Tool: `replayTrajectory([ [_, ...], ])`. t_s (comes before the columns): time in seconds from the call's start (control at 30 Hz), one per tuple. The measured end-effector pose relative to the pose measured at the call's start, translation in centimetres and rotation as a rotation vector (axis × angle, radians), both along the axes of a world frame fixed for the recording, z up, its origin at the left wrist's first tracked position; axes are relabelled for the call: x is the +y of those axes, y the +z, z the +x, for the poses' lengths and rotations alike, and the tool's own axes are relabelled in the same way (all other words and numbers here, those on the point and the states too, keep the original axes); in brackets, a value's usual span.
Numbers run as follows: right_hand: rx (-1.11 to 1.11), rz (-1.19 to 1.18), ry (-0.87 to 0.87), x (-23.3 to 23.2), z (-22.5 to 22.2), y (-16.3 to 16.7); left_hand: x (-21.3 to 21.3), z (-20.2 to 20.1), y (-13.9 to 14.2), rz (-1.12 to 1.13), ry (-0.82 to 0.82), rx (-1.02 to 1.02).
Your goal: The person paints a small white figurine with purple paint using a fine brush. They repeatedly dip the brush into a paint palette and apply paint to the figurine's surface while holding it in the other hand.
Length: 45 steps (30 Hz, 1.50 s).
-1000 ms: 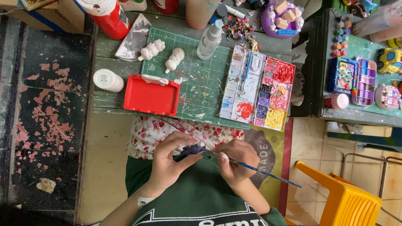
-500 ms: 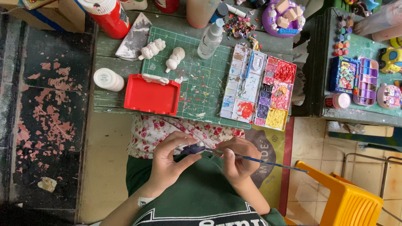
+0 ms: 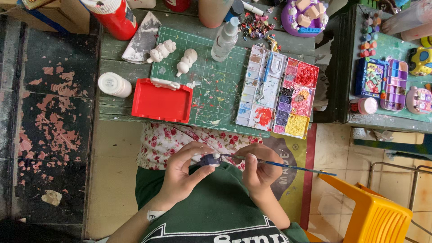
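Pinching a small figurine (image 3: pixel 209 159), partly painted dark blue, between thumb and fingers of left hand (image 3: pixel 182 180), low over the lap. Right hand (image 3: pixel 258 168) closed around thin blue paintbrush (image 3: pixel 288 165), bristles touching the figurine. Risks: wet paint smudging onto gripping fingers, dripping on green shirt (image 3: pixel 211 211), or slipping grip; paint palette (image 3: pixel 279 90) well beyond both hands on counter (image 3: pixel 117 105).

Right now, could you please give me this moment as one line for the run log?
left hand: holds small dark-painted figurine | right hand: holds blue paintbrush, tip at figurine | table: paint palette, red tray, green cutting mat
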State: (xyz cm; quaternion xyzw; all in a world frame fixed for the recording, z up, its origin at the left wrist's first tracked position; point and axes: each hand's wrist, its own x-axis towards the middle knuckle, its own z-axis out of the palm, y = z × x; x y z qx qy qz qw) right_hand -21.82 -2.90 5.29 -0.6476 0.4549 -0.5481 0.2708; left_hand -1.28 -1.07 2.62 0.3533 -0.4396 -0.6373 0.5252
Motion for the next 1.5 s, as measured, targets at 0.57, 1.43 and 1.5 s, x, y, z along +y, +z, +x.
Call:
replayTrajectory([
  [0.57,-0.282,0.150,0.100,0.8,0.5,-1.2,0.1,-0.2,-0.4,-0.015,0.025,-0.037],
  [1.43,-0.304,0.158,-0.015,0.2,0.1,-0.9,0.3,-0.1,-0.5,0.060,-0.017,0.112],
  [1.5,-0.298,0.204,-0.040,0.5,0.1,-0.8,0.3,-0.2,-0.8,0.064,-0.021,0.137],
])
